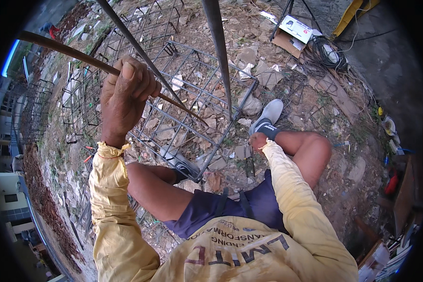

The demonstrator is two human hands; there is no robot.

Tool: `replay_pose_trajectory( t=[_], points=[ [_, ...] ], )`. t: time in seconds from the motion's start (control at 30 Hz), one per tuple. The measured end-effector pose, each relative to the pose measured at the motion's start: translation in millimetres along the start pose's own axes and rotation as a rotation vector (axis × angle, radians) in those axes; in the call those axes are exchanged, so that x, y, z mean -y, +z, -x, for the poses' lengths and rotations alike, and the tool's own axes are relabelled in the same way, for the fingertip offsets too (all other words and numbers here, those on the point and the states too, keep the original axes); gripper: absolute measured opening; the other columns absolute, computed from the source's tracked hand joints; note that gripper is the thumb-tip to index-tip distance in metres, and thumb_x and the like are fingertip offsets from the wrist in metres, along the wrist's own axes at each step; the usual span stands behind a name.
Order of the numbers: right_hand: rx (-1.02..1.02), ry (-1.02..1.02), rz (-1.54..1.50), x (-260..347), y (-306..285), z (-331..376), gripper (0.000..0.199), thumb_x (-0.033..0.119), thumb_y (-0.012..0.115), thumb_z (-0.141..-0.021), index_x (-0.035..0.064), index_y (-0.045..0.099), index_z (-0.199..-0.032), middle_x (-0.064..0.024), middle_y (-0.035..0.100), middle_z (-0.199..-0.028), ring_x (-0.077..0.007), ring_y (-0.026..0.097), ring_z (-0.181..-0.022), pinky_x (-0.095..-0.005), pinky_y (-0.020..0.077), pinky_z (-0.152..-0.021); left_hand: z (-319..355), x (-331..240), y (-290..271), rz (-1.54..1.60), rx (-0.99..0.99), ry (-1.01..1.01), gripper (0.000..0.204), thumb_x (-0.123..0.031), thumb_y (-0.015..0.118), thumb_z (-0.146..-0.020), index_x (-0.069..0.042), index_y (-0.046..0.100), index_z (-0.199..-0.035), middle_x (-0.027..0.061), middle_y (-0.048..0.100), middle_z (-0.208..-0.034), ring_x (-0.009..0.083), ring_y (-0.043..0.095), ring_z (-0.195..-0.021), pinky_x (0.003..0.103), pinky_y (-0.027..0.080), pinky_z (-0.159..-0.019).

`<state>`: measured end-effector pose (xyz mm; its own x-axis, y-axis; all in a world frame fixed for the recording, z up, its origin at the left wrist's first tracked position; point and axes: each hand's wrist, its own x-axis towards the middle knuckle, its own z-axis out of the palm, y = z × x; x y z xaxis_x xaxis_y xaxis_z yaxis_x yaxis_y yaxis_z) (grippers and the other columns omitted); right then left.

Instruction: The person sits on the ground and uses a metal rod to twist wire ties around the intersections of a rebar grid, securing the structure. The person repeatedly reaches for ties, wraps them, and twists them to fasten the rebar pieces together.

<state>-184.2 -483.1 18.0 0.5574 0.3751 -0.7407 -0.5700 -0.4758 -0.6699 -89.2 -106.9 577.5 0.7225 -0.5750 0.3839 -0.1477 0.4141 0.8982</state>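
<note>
Raised on the left, my left hand (129,89) is closed round a long thin brown rod (75,53). The rod slants from the upper left down to the right, its lower end over a rebar cage (192,124). That cage of dark steel bars lies on the rubble between and ahead of my legs. My right hand (257,141) rests low beside my right shin, close to my foot; its fingers are mostly hidden, and I cannot tell whether it holds anything. Just below it are thin dark pieces (250,164) that I cannot make out.
Two dark poles (218,56) rise at the top, across the cage. More rebar cages (82,101) lie at left. Broken stones and tiles cover the ground. A white box (295,29), coiled black cable (326,51) and a plank (336,98) lie at upper right.
</note>
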Motion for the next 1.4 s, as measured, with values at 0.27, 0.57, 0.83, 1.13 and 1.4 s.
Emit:
replay_pose_trajectory(
  t=[0.27,0.57,0.83,1.13,1.4],
  points=[
    [-0.444,0.020,0.494,70,59,31,0.025,0.026,0.061,-0.087,0.0030,0.065,-0.095,-0.0148,0.063,-0.090,-0.0285,0.061,-0.077,-0.0443,0.0484,-0.071,3,3,-4,-0.078,-0.073,-0.050,0.027,-0.033,0.044,-0.102,-0.010,0.043,-0.087,-0.0051,0.031,-0.066,0.0082,0.031,-0.060,0.029,0.032,-0.063],
    [-0.812,0.009,0.249,102,33,21,0.042,0.028,0.063,-0.083,0.0021,0.061,-0.115,-0.0216,0.059,-0.119,-0.0335,0.058,-0.110,-0.0420,0.0464,-0.092,-4,6,-1,0.004,-0.110,-0.071,0.029,-0.035,0.054,-0.097,-0.013,0.040,-0.084,-0.0062,0.033,-0.065,0.0070,0.030,-0.058,0.027,0.029,-0.058],
    [-1.034,0.034,-0.326,109,1,-49,0.074,0.042,0.065,-0.080,-0.0044,0.042,-0.133,-0.0312,0.055,-0.122,-0.0385,0.055,-0.116,-0.0416,0.0427,-0.099,-6,7,10,-0.064,-0.141,-0.090,0.032,-0.033,0.065,-0.091,-0.014,0.041,-0.083,-0.0038,0.037,-0.063,0.0089,0.034,-0.056,0.027,0.032,-0.055],
    [-1.477,-0.230,-0.456,130,13,-40,0.024,0.024,0.052,-0.092,0.0061,0.065,-0.100,-0.0217,0.066,-0.095,-0.0402,0.063,-0.088,-0.0469,0.0487,-0.079,-4,11,9,-0.102,-0.108,-0.089,0.034,-0.038,0.063,-0.091,-0.014,0.041,-0.083,-0.0035,0.038,-0.064,0.0096,0.033,-0.057,0.028,0.032,-0.056],
    [-1.387,-0.449,-0.743,182,22,74,0.036,0.035,0.060,-0.090,0.0007,0.065,-0.099,-0.0131,0.068,-0.088,-0.0230,0.063,-0.081,-0.0345,0.0478,-0.075,-15,13,4,-0.033,-0.037,-0.057,0.025,-0.032,0.050,-0.100,-0.012,0.043,-0.088,-0.0044,0.031,-0.067,0.0076,0.030,-0.059,0.028,0.032,-0.060]
  ],
)
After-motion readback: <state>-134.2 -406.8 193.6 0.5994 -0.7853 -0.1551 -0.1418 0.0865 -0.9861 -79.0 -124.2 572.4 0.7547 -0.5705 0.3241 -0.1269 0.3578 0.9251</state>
